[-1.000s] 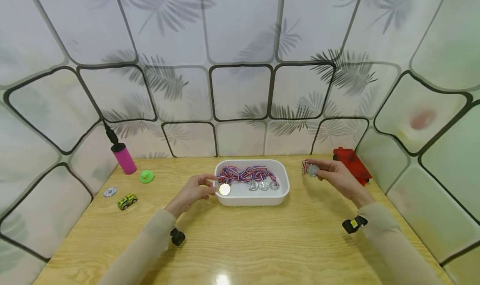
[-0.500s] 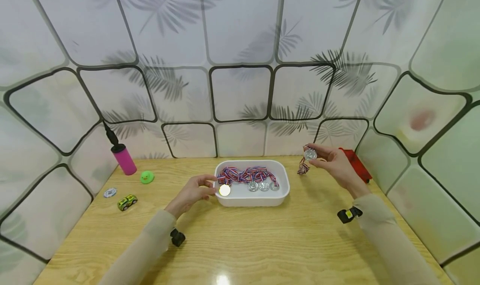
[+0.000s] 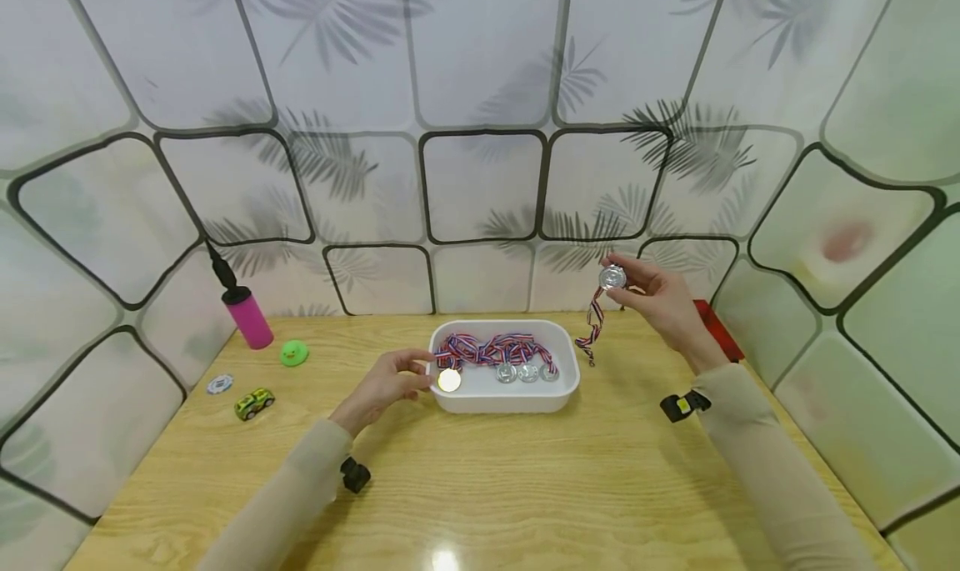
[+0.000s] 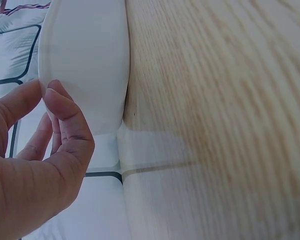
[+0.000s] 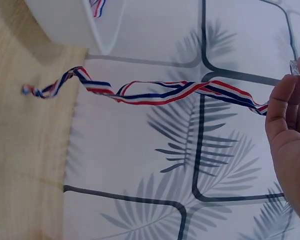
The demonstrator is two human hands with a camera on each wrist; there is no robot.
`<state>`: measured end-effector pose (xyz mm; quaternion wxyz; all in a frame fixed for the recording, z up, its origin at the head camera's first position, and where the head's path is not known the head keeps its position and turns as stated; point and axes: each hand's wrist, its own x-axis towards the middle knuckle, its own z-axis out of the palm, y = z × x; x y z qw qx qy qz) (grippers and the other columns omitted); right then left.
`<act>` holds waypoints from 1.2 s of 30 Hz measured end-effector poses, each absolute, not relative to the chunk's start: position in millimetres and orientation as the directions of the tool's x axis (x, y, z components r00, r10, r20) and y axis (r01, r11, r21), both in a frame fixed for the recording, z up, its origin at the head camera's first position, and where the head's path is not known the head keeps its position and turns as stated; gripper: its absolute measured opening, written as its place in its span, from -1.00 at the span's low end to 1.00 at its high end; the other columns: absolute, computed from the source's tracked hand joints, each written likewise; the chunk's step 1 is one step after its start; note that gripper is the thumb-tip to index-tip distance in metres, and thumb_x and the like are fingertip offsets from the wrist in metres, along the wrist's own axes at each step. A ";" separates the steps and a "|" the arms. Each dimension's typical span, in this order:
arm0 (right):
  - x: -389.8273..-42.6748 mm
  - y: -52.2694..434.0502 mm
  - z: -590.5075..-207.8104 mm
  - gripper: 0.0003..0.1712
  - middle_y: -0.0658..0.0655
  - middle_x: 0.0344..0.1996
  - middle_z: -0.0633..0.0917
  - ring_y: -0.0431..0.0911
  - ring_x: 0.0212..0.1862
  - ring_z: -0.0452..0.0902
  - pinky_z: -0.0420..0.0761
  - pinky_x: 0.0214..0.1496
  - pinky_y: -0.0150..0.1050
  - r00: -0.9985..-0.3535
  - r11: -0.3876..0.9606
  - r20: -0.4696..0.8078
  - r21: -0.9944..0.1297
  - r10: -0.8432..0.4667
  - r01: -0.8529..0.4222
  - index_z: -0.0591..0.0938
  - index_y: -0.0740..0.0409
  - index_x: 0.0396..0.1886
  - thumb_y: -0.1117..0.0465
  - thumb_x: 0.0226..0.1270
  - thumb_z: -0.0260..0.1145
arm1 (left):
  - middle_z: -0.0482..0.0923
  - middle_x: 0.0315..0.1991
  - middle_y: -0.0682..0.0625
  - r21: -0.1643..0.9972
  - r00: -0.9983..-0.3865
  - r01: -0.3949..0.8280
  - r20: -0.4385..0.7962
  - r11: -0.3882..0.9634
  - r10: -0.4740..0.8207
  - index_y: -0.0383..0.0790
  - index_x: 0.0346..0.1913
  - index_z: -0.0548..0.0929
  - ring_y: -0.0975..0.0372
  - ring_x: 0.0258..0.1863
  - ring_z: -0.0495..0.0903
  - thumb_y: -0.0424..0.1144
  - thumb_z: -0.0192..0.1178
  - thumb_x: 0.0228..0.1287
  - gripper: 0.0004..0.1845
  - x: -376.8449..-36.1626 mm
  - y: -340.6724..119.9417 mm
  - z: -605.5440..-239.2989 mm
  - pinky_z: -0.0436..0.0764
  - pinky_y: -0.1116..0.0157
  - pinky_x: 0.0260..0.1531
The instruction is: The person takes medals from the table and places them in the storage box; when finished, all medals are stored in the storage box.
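Observation:
My right hand (image 3: 663,304) pinches a silver medal (image 3: 612,277) above the table, to the right of the white plastic tub (image 3: 502,404). Its red, white and blue ribbon (image 5: 160,95) hangs down twisted toward the tabletop. At the tub's left end, my left hand (image 3: 386,383) pinches the rim between thumb and fingers, as the left wrist view shows at close range. Inside the tub lie a gold medal (image 3: 449,380) on the left and several silver medals (image 3: 528,373) on the right. Their striped ribbons (image 3: 487,348) are heaped along the back.
To the left stand a pink hand pump (image 3: 249,319), a green rubber duck (image 3: 294,353), a toy car (image 3: 255,404) and a poker chip (image 3: 220,384). A red object (image 3: 717,329) is partly hidden behind my right hand. A patterned curtain (image 3: 480,179) closes off the back.
My right hand has lifted the silver medal up and slightly left, and its bunched ribbon has dropped into a long hanging strand. The left hand and the tub have stayed put.

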<state>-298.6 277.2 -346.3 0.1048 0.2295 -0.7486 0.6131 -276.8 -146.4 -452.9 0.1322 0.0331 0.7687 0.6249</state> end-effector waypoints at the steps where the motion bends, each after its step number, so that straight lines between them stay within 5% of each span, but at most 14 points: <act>1: -298.9 275.6 -343.9 -0.38 -0.12 0.11 0.67 -0.34 0.02 0.61 0.61 -0.15 -0.50 -0.868 0.135 0.446 -0.867 -0.218 -0.479 0.46 0.32 0.33 0.39 0.26 0.37 | 0.52 -0.24 -0.05 0.969 -0.963 -0.115 -0.163 0.218 0.216 -0.37 0.20 0.52 0.17 -0.31 0.62 -0.42 0.32 0.21 -0.52 -276.9 -146.4 -452.8 0.59 0.34 -0.39; 29: -302.6 242.1 -279.5 -0.41 0.01 0.05 0.71 -0.20 0.00 0.62 0.62 -0.07 -0.43 -0.757 -0.144 0.578 -0.814 -0.306 -0.563 0.50 0.33 0.28 0.60 0.22 0.26 | 0.52 -0.25 -0.04 0.971 -0.959 -0.110 -0.159 0.211 0.234 -0.41 0.22 0.49 0.14 -0.28 0.65 -0.42 0.32 0.21 -0.50 -275.6 -146.3 -451.5 0.58 0.35 -0.40; 36: -311.9 231.1 -293.4 -0.42 -0.15 0.04 0.69 -0.25 -0.12 0.59 0.61 -0.12 -0.45 -0.794 0.026 0.488 -0.846 -0.364 -0.532 0.49 0.29 0.30 0.47 0.26 0.32 | 0.53 -0.28 -0.03 0.975 -0.961 -0.089 -0.138 0.203 0.240 -0.43 0.21 0.49 0.16 -0.30 0.67 -0.44 0.29 0.22 -0.52 -275.4 -146.0 -453.0 0.58 0.35 -0.40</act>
